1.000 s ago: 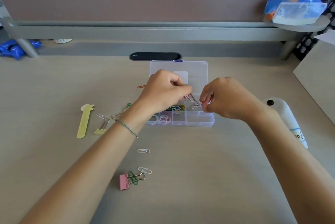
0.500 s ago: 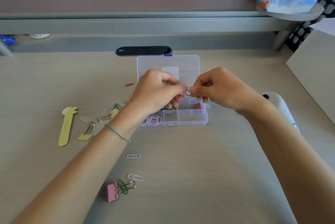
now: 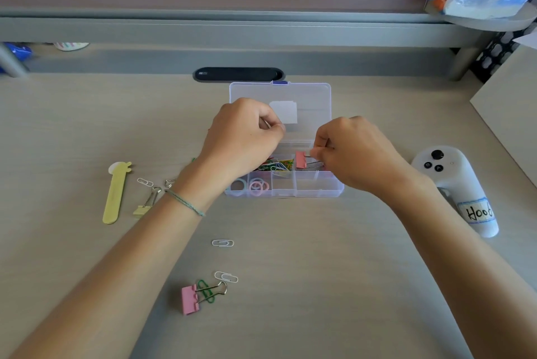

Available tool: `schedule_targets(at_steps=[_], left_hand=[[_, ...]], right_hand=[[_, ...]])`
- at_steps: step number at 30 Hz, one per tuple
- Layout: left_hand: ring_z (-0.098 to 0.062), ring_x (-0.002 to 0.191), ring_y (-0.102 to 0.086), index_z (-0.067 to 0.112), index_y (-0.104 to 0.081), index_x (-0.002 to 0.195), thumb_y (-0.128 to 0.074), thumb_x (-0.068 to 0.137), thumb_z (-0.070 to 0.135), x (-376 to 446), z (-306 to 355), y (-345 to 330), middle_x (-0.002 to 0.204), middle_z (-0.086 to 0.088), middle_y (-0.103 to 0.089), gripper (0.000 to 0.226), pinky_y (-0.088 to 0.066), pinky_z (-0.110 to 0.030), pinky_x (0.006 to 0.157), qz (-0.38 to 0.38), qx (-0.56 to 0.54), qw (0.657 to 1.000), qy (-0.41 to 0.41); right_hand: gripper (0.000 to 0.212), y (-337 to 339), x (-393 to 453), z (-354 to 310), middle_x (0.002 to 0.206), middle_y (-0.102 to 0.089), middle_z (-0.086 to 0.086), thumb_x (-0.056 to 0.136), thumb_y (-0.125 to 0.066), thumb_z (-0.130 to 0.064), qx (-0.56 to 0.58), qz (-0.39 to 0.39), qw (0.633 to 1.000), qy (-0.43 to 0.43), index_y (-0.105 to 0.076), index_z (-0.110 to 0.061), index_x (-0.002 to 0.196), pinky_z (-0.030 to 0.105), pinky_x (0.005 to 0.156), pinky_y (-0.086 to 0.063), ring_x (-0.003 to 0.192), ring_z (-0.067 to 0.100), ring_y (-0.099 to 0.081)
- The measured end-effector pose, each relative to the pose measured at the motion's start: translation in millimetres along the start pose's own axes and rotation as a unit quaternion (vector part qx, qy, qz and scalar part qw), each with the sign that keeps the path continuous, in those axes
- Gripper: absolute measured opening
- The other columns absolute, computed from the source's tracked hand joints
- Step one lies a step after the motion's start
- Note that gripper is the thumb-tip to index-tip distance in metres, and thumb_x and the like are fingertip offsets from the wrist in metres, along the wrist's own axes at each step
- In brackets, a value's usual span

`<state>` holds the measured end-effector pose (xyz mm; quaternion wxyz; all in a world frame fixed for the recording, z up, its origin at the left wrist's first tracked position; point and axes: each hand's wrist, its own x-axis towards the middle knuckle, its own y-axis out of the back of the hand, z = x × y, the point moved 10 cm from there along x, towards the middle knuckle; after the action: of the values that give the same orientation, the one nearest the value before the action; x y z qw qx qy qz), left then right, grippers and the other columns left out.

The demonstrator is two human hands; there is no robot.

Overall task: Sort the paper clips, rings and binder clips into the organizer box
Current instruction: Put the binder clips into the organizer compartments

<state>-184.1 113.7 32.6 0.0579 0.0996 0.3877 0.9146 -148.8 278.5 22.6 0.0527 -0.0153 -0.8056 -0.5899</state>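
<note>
The clear organizer box (image 3: 319,192) stands open at the desk's middle, its lid (image 3: 315,97) lying flat behind it. Coloured paper clips (image 3: 280,163) fill one compartment, and pastel rings (image 3: 257,186) lie in the front left ones. Over the box's right half, my right hand (image 3: 356,153) pinches the wire handles of a pink binder clip (image 3: 301,159). My left hand (image 3: 242,137) hovers over the box's left side, thumb and forefinger pinched on a thin silvery sliver that looks like a paper clip. Loose on the desk are another pink binder clip (image 3: 189,300), a yellow binder clip (image 3: 141,209) and white paper clips (image 3: 223,243).
A yellow flat stick (image 3: 114,197) lies at the left. A white controller (image 3: 453,184) rests right of the box. A black oval grommet (image 3: 238,74) and a grey shelf rail (image 3: 232,30) run behind it. A board's corner (image 3: 511,114) juts in from the right.
My hands were together at the pink binder clip; now they have separated. The right hand keeps the clip lower over the box, and the left has pulled back up-left.
</note>
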Motion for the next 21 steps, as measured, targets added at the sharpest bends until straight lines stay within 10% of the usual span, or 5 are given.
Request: schedule_targets(at_steps=[21], left_hand=[[-0.007,0.064,-0.064,0.027,-0.075,0.083,-0.066,0.086,0.028,-21,13,10,0.069,0.01,-0.07,0.01,-0.048,-0.024,0.061,-0.02,0.022,0.999,-0.04]], right_hand=[[0.009,21,-15,-48,0.065,-0.065,-0.009,0.078,-0.077,-0.023,0.045,0.03,0.995,0.079,-0.069,-0.021,0.074,0.036,0.068,-0.054,0.068,0.019,-0.062]])
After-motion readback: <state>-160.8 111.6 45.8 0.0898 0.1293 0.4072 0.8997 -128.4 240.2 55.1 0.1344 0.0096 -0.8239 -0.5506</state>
